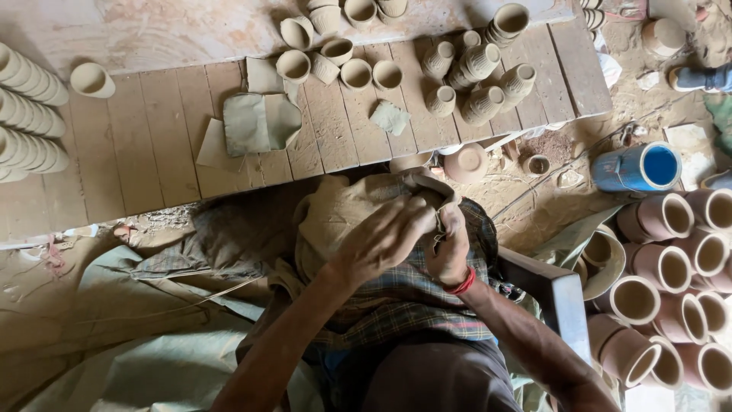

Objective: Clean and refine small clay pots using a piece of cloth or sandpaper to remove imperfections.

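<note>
Both hands (415,240) — cupped around clay cup (428,187)

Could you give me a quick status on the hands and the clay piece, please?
Left hand and right hand both closed on one clay cup over the lap. Finished cups on wooden board ahead. Nothing between.

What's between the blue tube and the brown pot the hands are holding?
In the head view, between the blue tube and the clay pot: an upturned clay lid, a small cup, sandy ground.
</note>
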